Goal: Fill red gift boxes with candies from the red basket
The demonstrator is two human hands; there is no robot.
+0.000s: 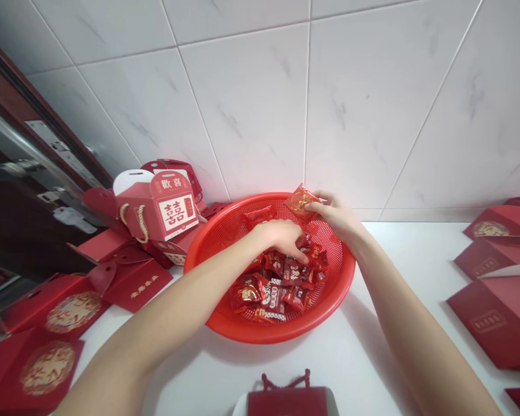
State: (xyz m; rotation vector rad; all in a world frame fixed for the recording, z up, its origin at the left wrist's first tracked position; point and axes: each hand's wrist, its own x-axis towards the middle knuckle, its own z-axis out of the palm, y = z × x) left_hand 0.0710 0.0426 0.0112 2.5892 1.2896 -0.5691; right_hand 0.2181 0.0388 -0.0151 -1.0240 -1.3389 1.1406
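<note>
A red plastic basket (270,336) with perforated walls stands on the white tabletop, with several wrapped candies (281,274) heaped inside. My left hand (283,237) reaches over its left side, fingers curled down among the wrappers. What those fingertips pinch, if anything, is partly hidden. Above the basket's back right rim, my right hand (333,211) holds a red candy packet (300,200) with gold print between thumb and fingers. Another larger red packet (260,215) lies at the back of the basket, behind the left wrist.
Red gift boxes (173,211) with rope handles crowd the left side, and more red boxes (498,306) line the right edge. A dark red box (288,401) with a cord handle sits at the front. Behind rises a tiled wall (242,115); a door with keys (71,216) stands left.
</note>
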